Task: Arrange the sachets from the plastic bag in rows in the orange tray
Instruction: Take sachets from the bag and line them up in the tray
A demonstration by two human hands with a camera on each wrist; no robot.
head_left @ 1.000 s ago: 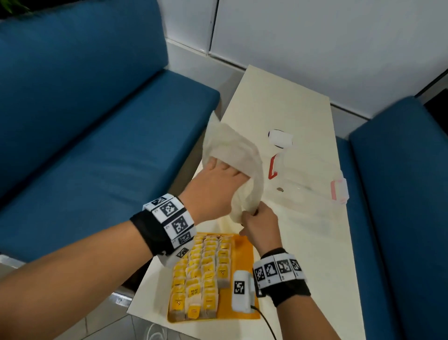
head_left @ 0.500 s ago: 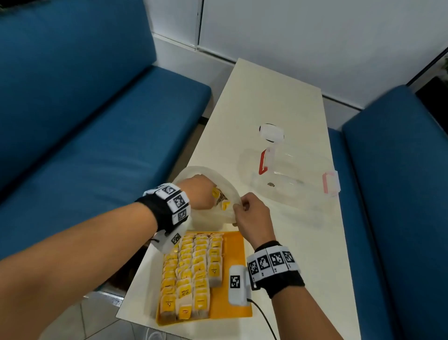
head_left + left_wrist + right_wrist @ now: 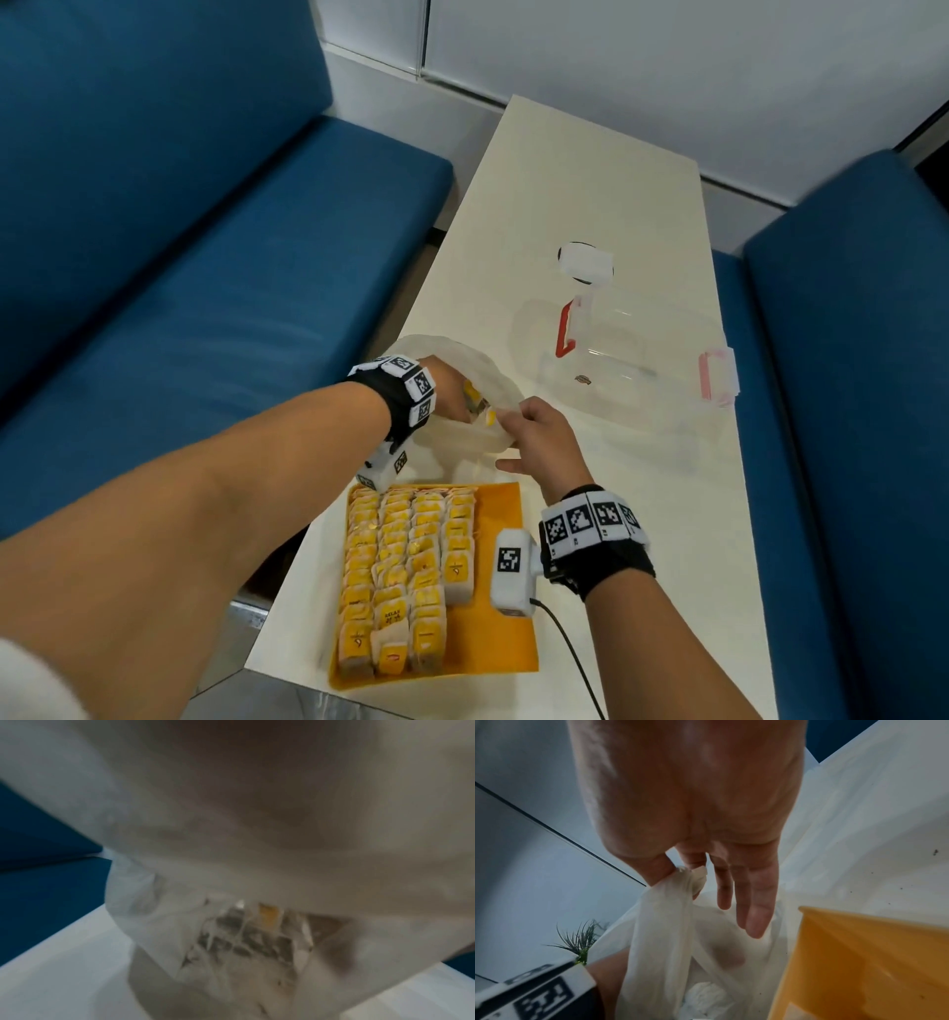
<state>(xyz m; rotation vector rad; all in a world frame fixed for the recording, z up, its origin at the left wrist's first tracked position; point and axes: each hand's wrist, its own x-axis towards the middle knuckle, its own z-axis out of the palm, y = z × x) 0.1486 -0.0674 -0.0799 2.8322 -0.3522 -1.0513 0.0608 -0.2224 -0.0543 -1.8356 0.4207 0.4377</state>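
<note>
The orange tray [image 3: 498, 642] lies at the near end of the table, with several rows of yellow sachets [image 3: 395, 575] filling its left part; its right strip is bare. Just beyond it sits the translucent plastic bag [image 3: 462, 442], mouth open upward. My left hand [image 3: 449, 393] reaches into the bag among loose sachets [image 3: 482, 411]; its fingers are hidden. The left wrist view shows blurred sachets [image 3: 257, 933] through the bag wall [image 3: 180, 882]. My right hand [image 3: 508, 416] pinches the bag rim [image 3: 659, 923] between thumb and forefinger, the other fingers [image 3: 754, 912] straight, beside the tray [image 3: 859, 963].
A clear plastic container [image 3: 642, 370] with a red and a pink latch stands on the table [image 3: 590, 180] right of the bag, and a white lid [image 3: 585, 262] lies behind it. Blue sofas flank the table on the left [image 3: 205, 308] and right [image 3: 847, 411].
The bag, held up in the air a second ago, has come down onto the table with its mouth spread open. My left hand has gone inside it; the right hand keeps its hold on the rim.
</note>
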